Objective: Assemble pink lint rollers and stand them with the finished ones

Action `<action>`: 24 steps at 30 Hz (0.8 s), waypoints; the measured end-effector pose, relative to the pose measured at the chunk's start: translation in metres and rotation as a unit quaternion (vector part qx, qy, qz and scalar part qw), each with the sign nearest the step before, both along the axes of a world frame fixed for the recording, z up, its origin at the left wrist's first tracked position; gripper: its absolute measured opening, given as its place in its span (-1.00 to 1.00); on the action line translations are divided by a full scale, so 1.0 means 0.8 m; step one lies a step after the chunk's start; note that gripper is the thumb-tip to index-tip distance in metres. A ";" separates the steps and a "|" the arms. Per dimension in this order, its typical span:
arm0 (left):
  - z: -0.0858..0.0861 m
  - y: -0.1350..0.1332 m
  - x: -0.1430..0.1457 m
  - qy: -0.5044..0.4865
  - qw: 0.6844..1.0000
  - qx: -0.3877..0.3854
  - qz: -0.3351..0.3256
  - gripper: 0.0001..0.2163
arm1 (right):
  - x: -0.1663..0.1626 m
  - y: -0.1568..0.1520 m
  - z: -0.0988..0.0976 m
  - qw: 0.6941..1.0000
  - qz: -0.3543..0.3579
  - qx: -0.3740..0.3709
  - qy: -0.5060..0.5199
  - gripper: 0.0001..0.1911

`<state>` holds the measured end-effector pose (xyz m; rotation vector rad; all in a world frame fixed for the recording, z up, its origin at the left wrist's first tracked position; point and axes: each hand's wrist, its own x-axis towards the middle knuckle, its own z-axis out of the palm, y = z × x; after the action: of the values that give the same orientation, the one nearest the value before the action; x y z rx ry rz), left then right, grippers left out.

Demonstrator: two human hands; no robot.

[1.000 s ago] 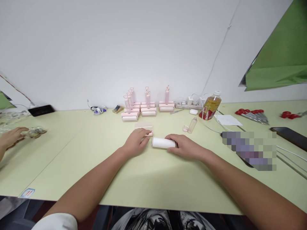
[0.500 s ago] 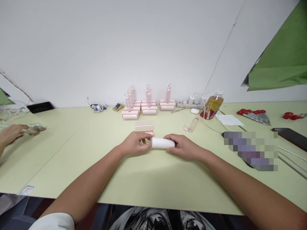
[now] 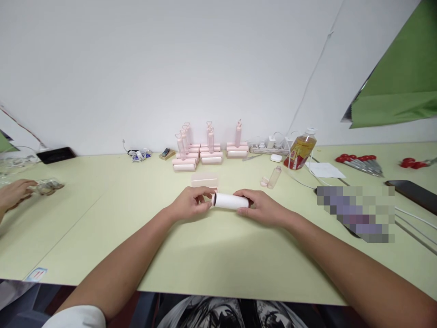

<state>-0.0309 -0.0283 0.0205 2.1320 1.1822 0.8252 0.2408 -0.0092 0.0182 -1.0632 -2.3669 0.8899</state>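
Note:
A white lint roller roll (image 3: pixel 231 201) lies crosswise between my two hands, its dark hollow end facing left. My right hand (image 3: pixel 261 206) is closed around its right end. The closed fingers of my left hand (image 3: pixel 192 202) pinch a pale pink end cap (image 3: pixel 213 199) at the hollow end; whether cap and roll still touch I cannot tell. Just behind the roll lies a translucent pink cover (image 3: pixel 204 179), with a pink part beside it partly hidden by my left hand. To the right, a small clear pink handle (image 3: pixel 274 177) lies by a pink loop piece (image 3: pixel 264 181).
Several pink lint rollers (image 3: pixel 211 157) stand by the wall, some with upright handles. Rightward are a power strip (image 3: pixel 268 149), a drink bottle (image 3: pixel 302 150), cables, red-handled tools (image 3: pixel 362 164) and a phone (image 3: pixel 411 195). At far left, another person's hand (image 3: pixel 15 193) is near a clear-wrapped item (image 3: pixel 49 186).
The roll's left end has turned toward view, and its dark opening now shows beside the pink cap. My left hand has shifted slightly left. The other person's hand has moved slightly.

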 end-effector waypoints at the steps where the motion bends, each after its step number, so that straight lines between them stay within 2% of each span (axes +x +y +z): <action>1: -0.001 0.001 0.000 0.001 1.000 0.002 -0.005 -0.67 | 0.000 0.000 0.000 1.000 -0.001 -0.002 0.002 -0.66; 5: -0.003 0.002 0.000 0.006 1.000 0.006 -0.014 -0.65 | -0.001 0.000 -0.001 1.000 -0.008 -0.011 0.008 -0.67; 9: -0.006 0.002 0.002 0.024 1.000 -0.002 0.005 -0.64 | -0.001 0.000 -0.002 1.000 -0.015 -0.018 0.015 -0.67; 12: -0.003 0.003 0.002 0.074 0.996 0.037 0.035 -0.67 | 0.001 0.002 -0.001 0.999 -0.035 -0.015 0.012 -0.69; 14: 0.000 0.005 0.000 0.148 0.984 0.079 0.061 -0.69 | 0.003 0.005 0.000 0.998 -0.059 -0.011 0.008 -0.69; 18: -0.002 0.009 0.002 0.306 0.937 0.129 0.106 -0.72 | 0.007 0.012 0.001 0.994 -0.107 0.006 0.009 -0.68; 21: -0.007 0.010 0.010 0.372 0.910 0.122 0.135 -0.73 | 0.007 0.014 -0.002 0.993 -0.120 0.006 0.009 -0.67; 24: -0.009 0.009 0.017 0.415 0.895 0.094 0.130 -0.73 | 0.006 0.013 -0.004 0.993 -0.117 -0.005 0.011 -0.68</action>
<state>-0.0172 -0.0211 0.0133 2.6211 1.8964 0.0758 0.2454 0.0015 0.0147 -1.2962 -2.1641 0.8242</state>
